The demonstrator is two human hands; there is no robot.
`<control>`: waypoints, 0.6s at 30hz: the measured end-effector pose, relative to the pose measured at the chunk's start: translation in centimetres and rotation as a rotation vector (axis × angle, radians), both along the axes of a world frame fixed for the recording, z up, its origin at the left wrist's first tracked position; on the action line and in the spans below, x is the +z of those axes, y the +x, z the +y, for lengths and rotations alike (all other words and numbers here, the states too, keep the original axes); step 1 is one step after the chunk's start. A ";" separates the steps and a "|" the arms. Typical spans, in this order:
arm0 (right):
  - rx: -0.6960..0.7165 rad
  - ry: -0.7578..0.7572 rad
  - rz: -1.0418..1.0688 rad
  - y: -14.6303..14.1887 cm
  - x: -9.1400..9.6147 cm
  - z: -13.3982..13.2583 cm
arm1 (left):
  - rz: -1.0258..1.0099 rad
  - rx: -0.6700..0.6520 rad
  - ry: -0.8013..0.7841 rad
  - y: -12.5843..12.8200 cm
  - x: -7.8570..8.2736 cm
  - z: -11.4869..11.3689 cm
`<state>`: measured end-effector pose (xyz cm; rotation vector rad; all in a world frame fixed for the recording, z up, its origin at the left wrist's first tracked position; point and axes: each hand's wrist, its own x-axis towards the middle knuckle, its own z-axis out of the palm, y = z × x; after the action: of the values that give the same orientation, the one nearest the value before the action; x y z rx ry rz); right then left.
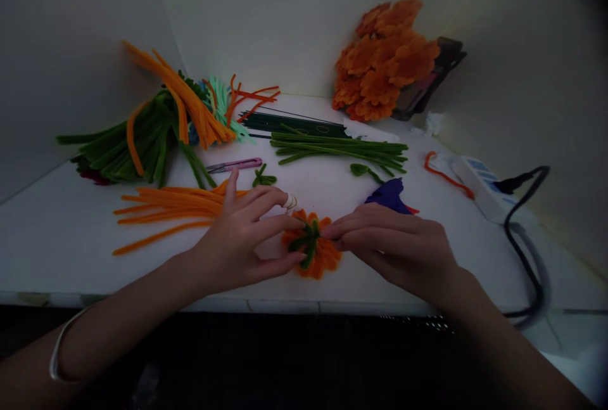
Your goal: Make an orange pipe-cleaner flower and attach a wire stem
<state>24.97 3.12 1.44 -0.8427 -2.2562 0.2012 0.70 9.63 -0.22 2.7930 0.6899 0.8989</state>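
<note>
An orange pipe-cleaner flower (pixel 327 260) with green pieces at its middle is held between my two hands, above the front part of the white table. My left hand (pixel 247 232) pinches the flower from the left with thumb and fingertips, its index or little finger raised apart. From the right, my right hand (pixel 403 242) has its fingertips closed at the flower's green middle and edge. A small green looped piece (pixel 264 177) lies beyond my left hand. Behind my right hand sits a dark blue item (pixel 388 194), partly hidden by that hand.
Orange pipe cleaners (pixel 166 210) lie left, partly under my left arm. Behind are purple-handled scissors (pixel 237 165), green pipe cleaners (pixel 337 149), dark thin stems (pixel 289 123) and a heaped green bundle (pixel 128 137). Orange flowers (pixel 380 64) stand at the back; a power strip (pixel 484 188) is right.
</note>
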 end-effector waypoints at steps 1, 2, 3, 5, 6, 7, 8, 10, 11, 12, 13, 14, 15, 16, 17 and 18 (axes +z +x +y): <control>-0.001 -0.009 -0.006 0.0 -0.1 0.0 | 0.004 -0.001 0.008 0.0 -0.1 0.0; -0.002 -0.017 -0.018 0.1 -0.2 0.1 | 0.009 -0.006 0.020 0.0 -0.2 0.1; -0.001 -0.022 -0.031 0.1 -0.3 0.2 | 0.014 -0.011 0.034 0.1 -0.3 0.1; 0.002 -0.019 -0.064 0.2 -0.5 0.3 | 0.018 -0.022 0.064 0.1 -0.5 0.2; 0.005 -0.015 -0.079 0.2 -0.5 0.3 | 0.018 -0.030 0.074 0.2 -0.6 0.2; 0.005 -0.007 -0.090 0.2 -0.5 0.4 | 0.019 -0.034 0.073 0.2 -0.7 0.3; -0.001 -0.001 -0.097 0.2 -0.5 0.4 | 0.019 -0.038 0.065 0.2 -0.7 0.3; -0.034 0.006 -0.097 0.1 -0.3 0.3 | 0.014 -0.038 0.028 0.2 -0.6 0.2; -0.055 0.011 -0.092 0.0 -0.3 0.2 | 0.013 -0.035 0.003 0.2 -0.5 0.2; -0.079 0.020 -0.082 -0.2 -0.3 0.1 | 0.014 -0.031 -0.020 0.2 -0.4 0.1; -0.101 0.037 -0.062 -0.5 -0.3 0.0 | 0.012 -0.029 -0.035 0.2 -0.3 0.1; -0.121 0.056 -0.035 -0.9 -0.3 -0.2 | 0.009 -0.025 -0.049 0.2 -0.3 0.0; -0.139 0.074 -0.008 -1.4 -0.4 -0.4 | 0.003 -0.018 -0.062 0.2 -0.2 0.0; -0.156 0.089 0.020 -2.0 -0.5 -0.7 | -0.007 -0.017 -0.075 0.3 -0.2 -0.1; -0.173 0.100 0.046 -2.6 -0.6 -0.9 | -0.023 -0.019 -0.095 0.3 -0.3 -0.1; -0.184 0.107 0.069 -3.2 -0.7 -1.1 | -0.044 -0.025 -0.119 0.3 -0.3 -0.2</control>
<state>21.73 2.03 0.75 -0.9650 -2.0916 0.0241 0.98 9.45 -0.54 2.6638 0.6774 0.8809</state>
